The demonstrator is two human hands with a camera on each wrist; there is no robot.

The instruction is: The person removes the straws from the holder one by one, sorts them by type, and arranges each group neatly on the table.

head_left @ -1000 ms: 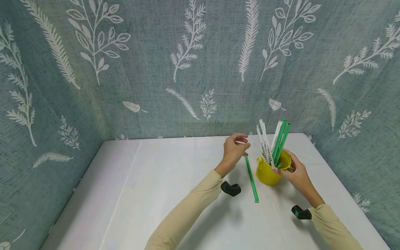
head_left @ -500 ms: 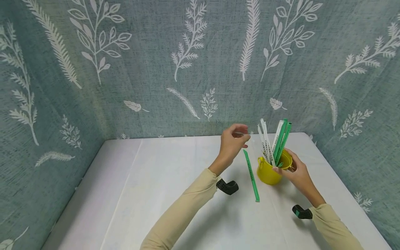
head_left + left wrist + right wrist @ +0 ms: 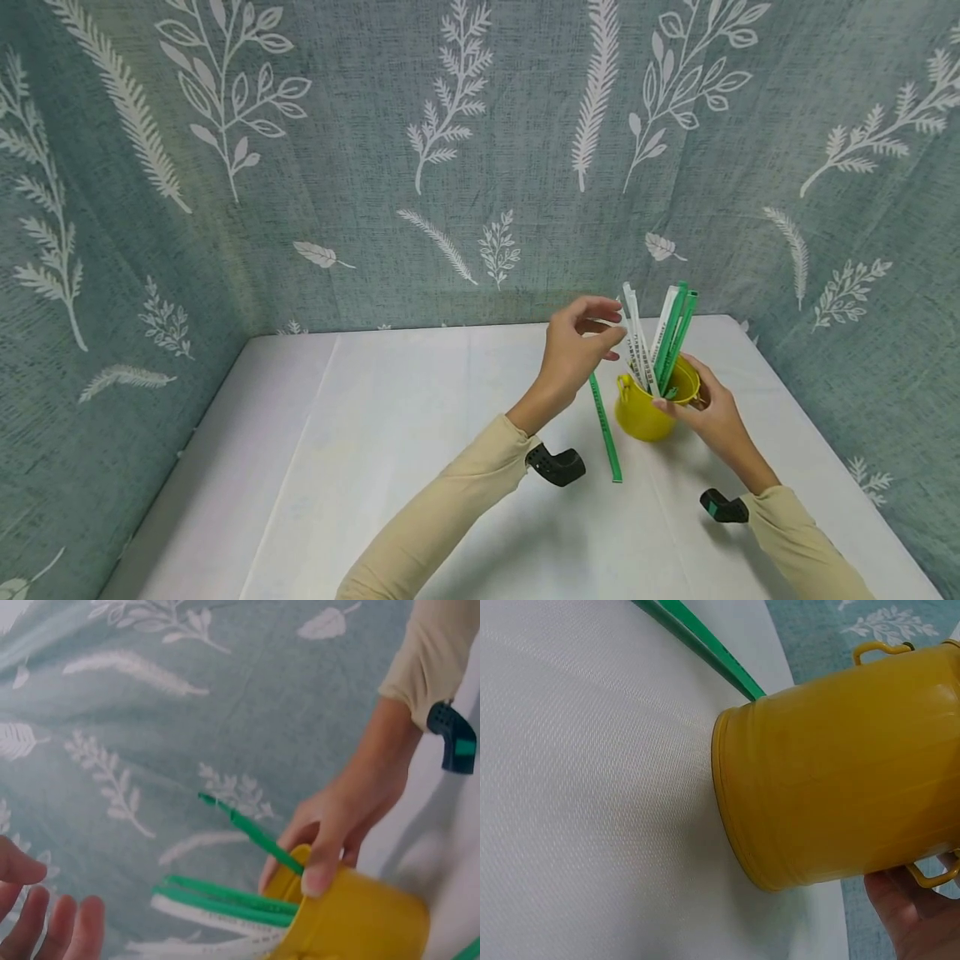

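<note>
Yellow bucket (image 3: 642, 421), right of centre: right hand (image 3: 708, 412) grips its rim. Left hand (image 3: 572, 346), fingers loosely parted, holding nothing, hangs beside the leaning sticks (image 3: 634, 325) inside; seemingly a reaching step, next calling for a fingertip pinch. A green stick (image 3: 606, 433) lies left of the bucket.

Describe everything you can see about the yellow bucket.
The yellow bucket is round and glossy, like painted metal, with two small side loops and raised ridges near its base. It stands roughly upright on the white table, at right in the head view. Slim green packets and white packets lean out of its mouth. The person's right grip holds it near the mouth.
</note>
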